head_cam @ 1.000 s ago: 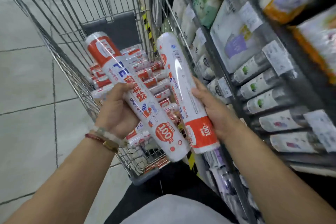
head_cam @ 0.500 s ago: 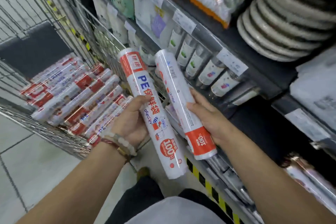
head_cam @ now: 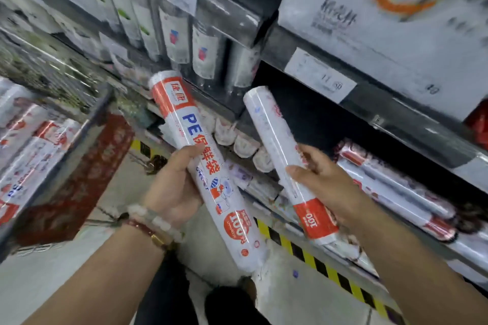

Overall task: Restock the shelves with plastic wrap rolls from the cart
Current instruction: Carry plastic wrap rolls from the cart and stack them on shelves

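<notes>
Rolls carried from cart (head_cam: pixel 79 124) toward shelf gap.

Left hand (head_cam: pixel 171 187) wrapped around printed roll (head_cam: pixel 203 169); right hand (head_cam: pixel 324 185) clamped on second roll (head_cam: pixel 280 155), upper ends angled at dark lower shelf (head_cam: pixel 330 124) for end-first loading. Shelf depth unlit; cart stock and price tags blurred.

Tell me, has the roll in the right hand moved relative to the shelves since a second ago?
Yes. The roll in the right hand has swung from over the cart toward the shelves, its far end now at the dark lower shelf opening.
</notes>
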